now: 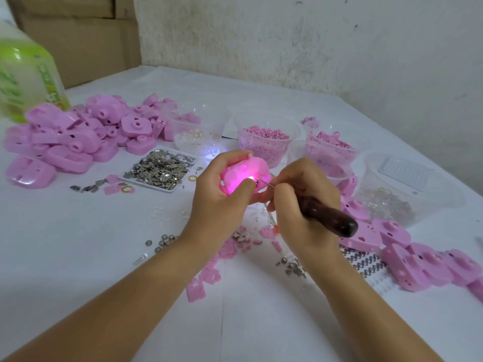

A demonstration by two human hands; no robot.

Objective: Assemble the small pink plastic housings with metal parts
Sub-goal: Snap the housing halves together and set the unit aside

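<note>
Where the two forearms reach in over the near edge of the table [78, 270], flat pink pieces [197, 287] lie scattered between them. Small metal rings [163, 240] sit just left of the left wrist. Right of the right wrist lies a strip of springs [364, 262], and just beside it the right heap [423, 267] of pink housings runs along the right edge.

At mid-table the left hand [219, 184] is wrapped around one housing [245, 171] and holds it clear of the surface, with the thumb pressed on its near face. The housing glows pink, with a bright spot of light by the thumb tip. The right hand [300, 205] clasps a tool [329, 218] by its dark wooden handle. Its thin metal tip [264, 182] touches the housing just beside the bright spot.

Left of the hands stands a tray [159, 168] filled with small metal parts, a yellow ring [193, 178] just off its right corner. Behind the hands stand clear cups: a ring cup [196, 129], a pellet cup [266, 142] and a cup of pink bits [332, 145]. A big cup [407, 189] of clear parts stands near the right edge. The left heap [78, 134] of housings fills the far left corner, with a green bottle [26, 74] behind it and boxes [78, 35] against the wall.
</note>
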